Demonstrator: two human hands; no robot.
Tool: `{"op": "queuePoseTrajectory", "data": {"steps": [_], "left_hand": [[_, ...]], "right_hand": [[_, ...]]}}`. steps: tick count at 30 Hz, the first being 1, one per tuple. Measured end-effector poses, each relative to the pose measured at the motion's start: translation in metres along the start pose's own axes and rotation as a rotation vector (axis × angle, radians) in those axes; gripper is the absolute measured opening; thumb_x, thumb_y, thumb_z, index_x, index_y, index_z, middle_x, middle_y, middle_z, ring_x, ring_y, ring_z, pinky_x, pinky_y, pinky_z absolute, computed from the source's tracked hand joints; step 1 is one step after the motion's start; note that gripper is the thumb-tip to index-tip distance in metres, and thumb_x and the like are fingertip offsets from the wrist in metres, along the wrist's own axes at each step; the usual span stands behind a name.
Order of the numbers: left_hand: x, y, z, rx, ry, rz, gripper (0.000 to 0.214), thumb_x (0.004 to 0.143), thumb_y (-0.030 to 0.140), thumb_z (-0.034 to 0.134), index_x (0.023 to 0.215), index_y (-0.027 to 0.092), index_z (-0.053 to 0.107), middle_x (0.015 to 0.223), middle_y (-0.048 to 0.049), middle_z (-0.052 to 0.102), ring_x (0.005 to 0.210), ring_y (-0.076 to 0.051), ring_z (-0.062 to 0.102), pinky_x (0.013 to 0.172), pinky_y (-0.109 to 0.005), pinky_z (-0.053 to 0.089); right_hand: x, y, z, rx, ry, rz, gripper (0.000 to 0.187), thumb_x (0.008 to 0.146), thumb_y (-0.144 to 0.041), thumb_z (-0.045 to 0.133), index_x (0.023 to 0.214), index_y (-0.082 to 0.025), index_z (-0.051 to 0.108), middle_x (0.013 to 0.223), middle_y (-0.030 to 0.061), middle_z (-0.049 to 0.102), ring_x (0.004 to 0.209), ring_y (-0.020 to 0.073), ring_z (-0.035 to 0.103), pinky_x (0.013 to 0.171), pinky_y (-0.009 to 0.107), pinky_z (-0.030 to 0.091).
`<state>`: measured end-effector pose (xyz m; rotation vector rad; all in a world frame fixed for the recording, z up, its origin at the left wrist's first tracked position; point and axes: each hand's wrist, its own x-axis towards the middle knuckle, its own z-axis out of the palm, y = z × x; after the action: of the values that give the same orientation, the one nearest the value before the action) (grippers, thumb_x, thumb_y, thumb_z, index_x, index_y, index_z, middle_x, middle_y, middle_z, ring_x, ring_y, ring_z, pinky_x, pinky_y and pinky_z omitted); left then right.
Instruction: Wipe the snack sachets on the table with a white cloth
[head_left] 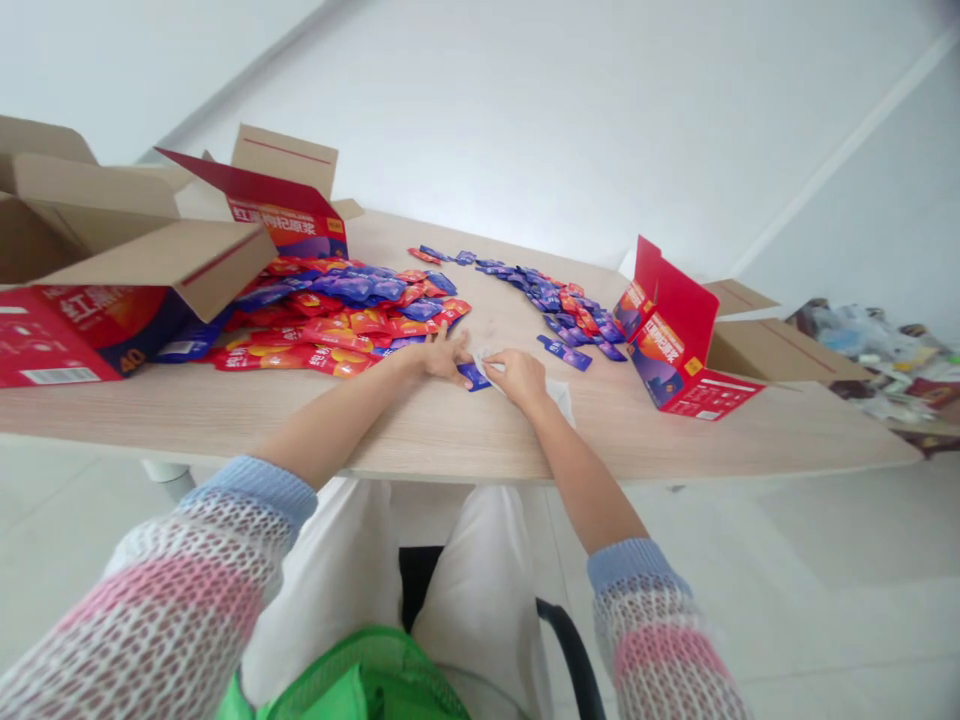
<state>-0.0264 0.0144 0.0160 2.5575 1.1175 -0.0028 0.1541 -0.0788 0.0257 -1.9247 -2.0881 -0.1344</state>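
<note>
My left hand [445, 357] rests on the table with its fingers spread, touching the near end of a purple sachet [475, 377]. Just to its right, my right hand [519, 376] pinches a thin white tissue [561, 400], which trails out beneath the wrist. Part of the sachet is hidden under the fingers and tissue. A thick heap of red and purple sachets [337, 315] lies left of my left hand. Beyond my right hand, flat purple and red sachets [555, 300] form a loose curved row, with one purple sachet [564, 352] lying nearest.
Open red and brown cartons stand on the table [450, 435]: a large one [82, 330] at left, another [292, 225] behind it, and a third [675, 350] at right. A cluttered pile with plastic bags [870, 345] sits at the far right. The wall rises behind.
</note>
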Motion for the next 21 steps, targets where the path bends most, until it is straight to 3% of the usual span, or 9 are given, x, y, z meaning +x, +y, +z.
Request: {"op": "queuePoseTrajectory", "data": {"steps": [3, 6, 9, 14, 18, 21], "left_hand": [[-0.001, -0.003, 0.000, -0.021, -0.031, 0.062, 0.077, 0.057, 0.067, 0.067, 0.126, 0.035, 0.056, 0.152, 0.0004, 0.026, 0.140, -0.038, 0.007, 0.108, -0.060, 0.002], [0.000, -0.005, 0.006, -0.040, 0.027, 0.056, 0.077, 0.063, 0.069, 0.061, 0.131, 0.034, 0.051, 0.148, -0.0003, 0.035, 0.139, -0.031, 0.020, 0.112, -0.051, 0.006], [0.003, -0.007, 0.015, -0.024, 0.099, 0.035, 0.076, 0.067, 0.071, 0.055, 0.133, 0.032, 0.051, 0.149, -0.0016, 0.033, 0.139, -0.031, 0.021, 0.112, -0.048, 0.007], [0.012, -0.012, 0.021, 0.035, 0.131, 0.048, 0.077, 0.066, 0.076, 0.053, 0.134, 0.040, 0.045, 0.152, 0.0002, 0.025, 0.140, -0.034, 0.016, 0.109, -0.058, 0.003], [0.009, -0.009, 0.019, 0.034, 0.136, 0.059, 0.077, 0.068, 0.076, 0.051, 0.135, 0.040, 0.044, 0.153, -0.0012, 0.023, 0.140, -0.034, 0.015, 0.108, -0.058, 0.002], [0.002, -0.003, 0.017, 0.023, 0.125, 0.052, 0.077, 0.069, 0.076, 0.050, 0.136, 0.039, 0.044, 0.153, -0.0024, 0.022, 0.140, -0.033, 0.013, 0.108, -0.060, 0.001]], "right_hand": [[0.005, 0.003, 0.004, -0.014, 0.008, 0.094, 0.033, 0.086, -0.051, 0.049, 0.107, -0.035, 0.069, 0.107, 0.0024, 0.069, 0.100, 0.0208, 0.061, 0.082, 0.028, 0.044], [0.009, 0.009, 0.008, -0.057, 0.036, 0.177, 0.033, 0.086, -0.048, 0.050, 0.106, -0.031, 0.070, 0.104, 0.0064, 0.069, 0.099, 0.0222, 0.062, 0.082, 0.030, 0.044], [0.013, 0.018, 0.010, -0.122, 0.054, 0.259, 0.030, 0.086, -0.038, 0.050, 0.103, -0.023, 0.071, 0.100, 0.0107, 0.069, 0.095, 0.0231, 0.063, 0.081, 0.031, 0.045], [0.017, 0.039, 0.009, -0.172, 0.068, 0.391, 0.029, 0.087, -0.021, 0.045, 0.098, -0.013, 0.070, 0.097, 0.0171, 0.069, 0.092, 0.0233, 0.065, 0.079, 0.030, 0.047], [0.014, 0.058, 0.001, -0.076, 0.105, 0.475, 0.028, 0.087, -0.029, 0.048, 0.099, -0.019, 0.071, 0.099, 0.0133, 0.070, 0.094, 0.0234, 0.064, 0.079, 0.031, 0.046], [0.009, 0.061, -0.004, 0.080, 0.236, 0.424, 0.030, 0.087, -0.042, 0.050, 0.102, -0.026, 0.070, 0.102, 0.0057, 0.070, 0.096, 0.0213, 0.063, 0.081, 0.029, 0.045]]}}
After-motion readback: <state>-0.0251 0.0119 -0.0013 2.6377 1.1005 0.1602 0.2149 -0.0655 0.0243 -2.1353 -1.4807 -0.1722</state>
